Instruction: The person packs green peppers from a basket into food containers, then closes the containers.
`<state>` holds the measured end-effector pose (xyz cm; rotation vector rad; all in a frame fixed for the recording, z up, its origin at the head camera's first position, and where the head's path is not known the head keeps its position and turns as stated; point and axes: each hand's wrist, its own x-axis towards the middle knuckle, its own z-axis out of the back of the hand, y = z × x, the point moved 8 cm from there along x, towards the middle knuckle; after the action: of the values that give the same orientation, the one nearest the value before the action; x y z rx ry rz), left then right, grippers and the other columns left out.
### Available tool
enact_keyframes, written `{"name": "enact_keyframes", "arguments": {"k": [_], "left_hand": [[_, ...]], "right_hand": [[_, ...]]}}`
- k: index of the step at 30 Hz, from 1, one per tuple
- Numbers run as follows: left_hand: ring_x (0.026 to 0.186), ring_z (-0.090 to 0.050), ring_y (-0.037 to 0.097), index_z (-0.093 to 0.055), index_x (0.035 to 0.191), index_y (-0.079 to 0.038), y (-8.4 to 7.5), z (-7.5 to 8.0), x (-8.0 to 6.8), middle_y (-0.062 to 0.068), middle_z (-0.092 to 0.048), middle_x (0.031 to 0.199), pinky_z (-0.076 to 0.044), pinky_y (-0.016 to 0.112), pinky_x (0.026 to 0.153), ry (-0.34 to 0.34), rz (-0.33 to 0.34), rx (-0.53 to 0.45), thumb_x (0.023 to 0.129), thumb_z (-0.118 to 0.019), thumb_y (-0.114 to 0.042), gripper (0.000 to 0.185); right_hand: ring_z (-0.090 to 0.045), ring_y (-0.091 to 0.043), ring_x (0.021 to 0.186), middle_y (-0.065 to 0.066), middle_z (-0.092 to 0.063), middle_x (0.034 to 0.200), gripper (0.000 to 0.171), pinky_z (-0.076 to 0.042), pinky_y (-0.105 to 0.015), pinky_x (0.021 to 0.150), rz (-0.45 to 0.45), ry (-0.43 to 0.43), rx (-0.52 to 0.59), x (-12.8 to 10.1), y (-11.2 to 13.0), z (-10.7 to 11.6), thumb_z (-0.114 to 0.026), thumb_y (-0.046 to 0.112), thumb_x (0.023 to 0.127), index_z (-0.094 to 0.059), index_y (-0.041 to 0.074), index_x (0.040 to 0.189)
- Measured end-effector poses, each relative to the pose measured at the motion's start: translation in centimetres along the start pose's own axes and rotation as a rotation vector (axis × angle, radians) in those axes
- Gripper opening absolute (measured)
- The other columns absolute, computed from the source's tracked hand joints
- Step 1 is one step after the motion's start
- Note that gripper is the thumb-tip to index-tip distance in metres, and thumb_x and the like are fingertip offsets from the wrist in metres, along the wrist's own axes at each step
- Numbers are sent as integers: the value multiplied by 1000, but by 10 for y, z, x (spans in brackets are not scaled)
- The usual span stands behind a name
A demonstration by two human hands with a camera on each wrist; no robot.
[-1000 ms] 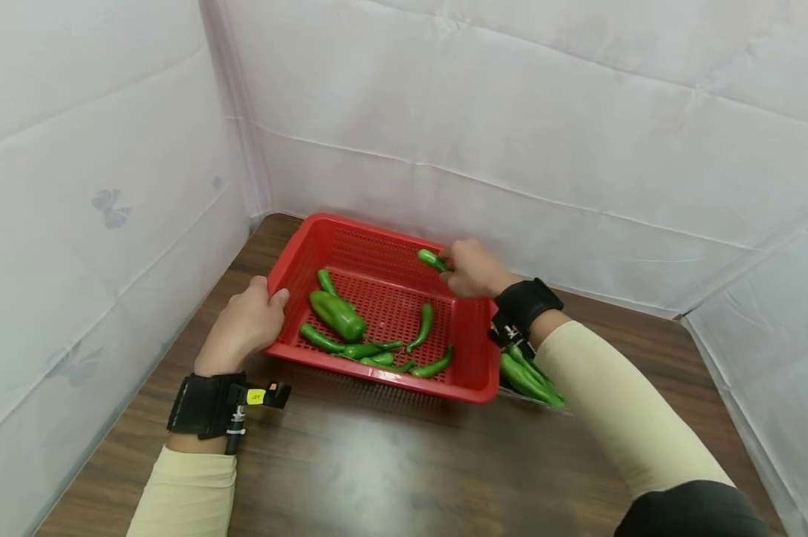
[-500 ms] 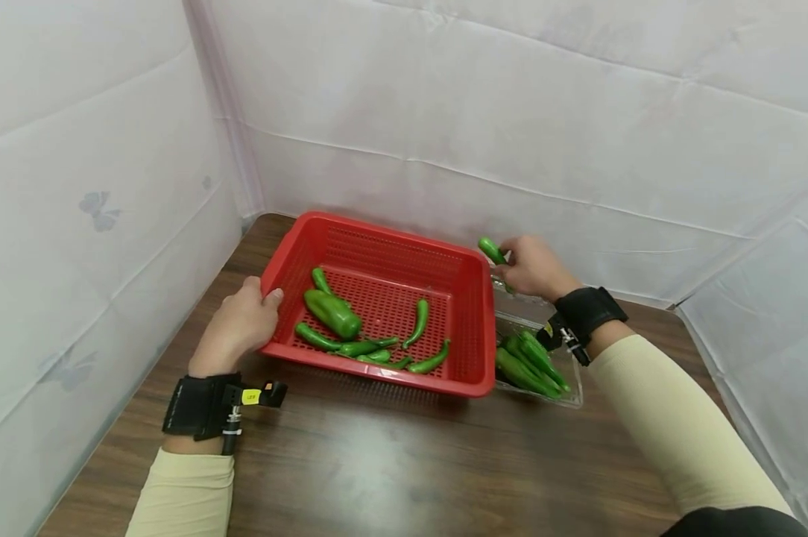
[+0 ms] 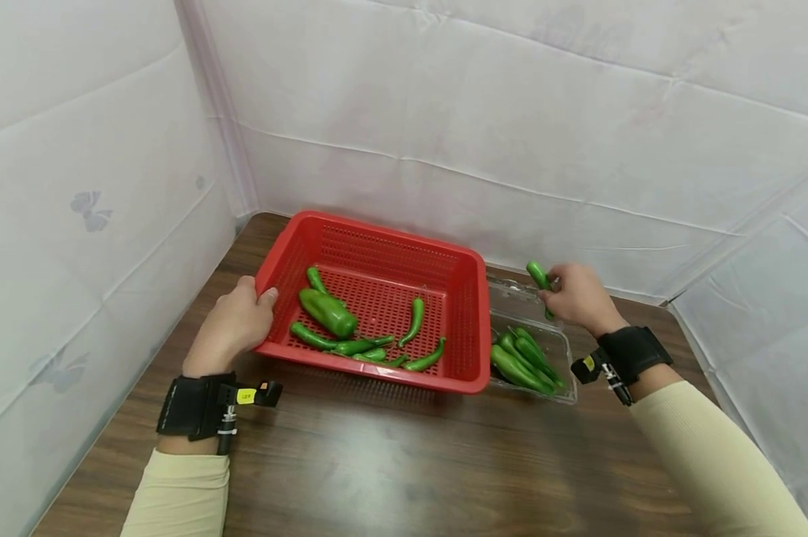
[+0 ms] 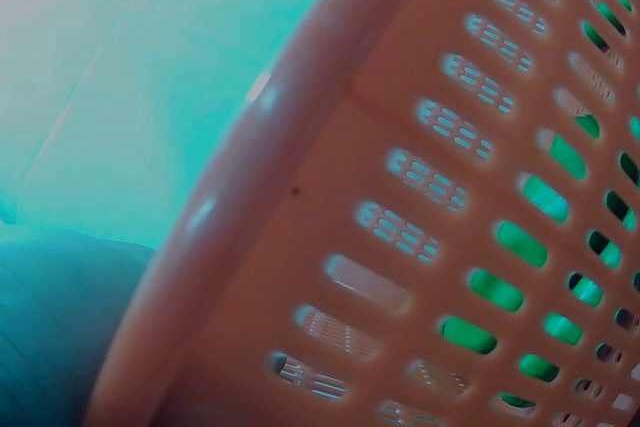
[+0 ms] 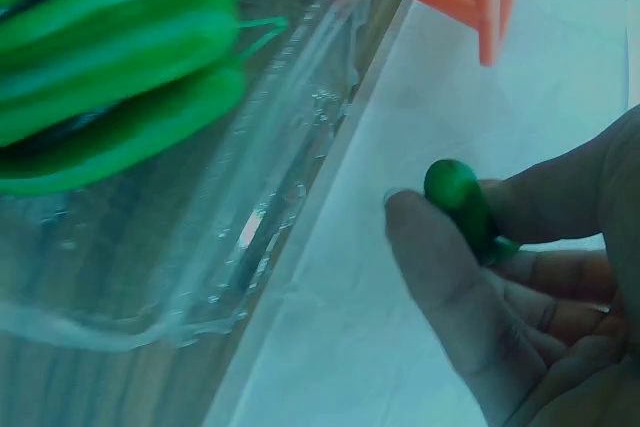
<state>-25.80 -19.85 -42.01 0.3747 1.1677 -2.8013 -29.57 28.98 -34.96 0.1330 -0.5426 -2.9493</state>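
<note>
My left hand (image 3: 232,324) grips the left rim of a red perforated plastic basket (image 3: 472,321), thumb over the edge. Inside lie one thick green pepper (image 3: 328,313) and several slim green chili peppers (image 3: 414,322). To the right, my right hand (image 3: 581,300) pinches a green chili pepper (image 3: 538,274) between thumb and fingers, raised over the far part of a clear plastic container (image 3: 568,373). Several long green peppers (image 3: 521,364) lie in its near part. In the right wrist view the held chili pepper (image 5: 457,195) shows end-on, apart from the container.
The clear container's hinged lid (image 3: 514,302) lies folded back toward the wall. White sheeting (image 3: 404,89) rises behind and at both sides of the brown wooden table (image 3: 350,455). The basket stands close to the back sheet and beside the container.
My right hand has carried the chili pepper from over the basket rightward to the clear container, then slightly lower and nearer. The left hand still holds the basket's rim.
</note>
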Motion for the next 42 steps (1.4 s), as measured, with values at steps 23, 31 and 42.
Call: {"name": "enact_keyframes", "arguments": {"k": [23,31,42], "left_hand": [[85,-64,27,-32,145,10,1,1,-2,24,-62,104,-47,31,62,13,13,2,113,-33,-35,56],[84,-65,27,-32,145,12,0,0,-2,25,-63,105,-47,31,61,12,8,7,113,-34,-35,57],[83,-66,27,-32,144,12,0,-1,-1,26,-63,105,-47,30,61,8,1,10,113,-33,-34,56]], "right_hand": [[-70,-19,60,-12,-69,70,17,-57,-33,60,-264,246,-19,-70,-42,-51,-61,7,92,-73,0,84],[-73,-20,65,-19,-74,86,27,-60,-39,66,-285,246,-7,-72,-47,-51,-61,18,100,-74,-5,101],[-72,-17,64,-36,-70,114,38,-61,-37,64,-278,241,14,-71,-54,-59,-55,2,92,-65,-16,125]]}}
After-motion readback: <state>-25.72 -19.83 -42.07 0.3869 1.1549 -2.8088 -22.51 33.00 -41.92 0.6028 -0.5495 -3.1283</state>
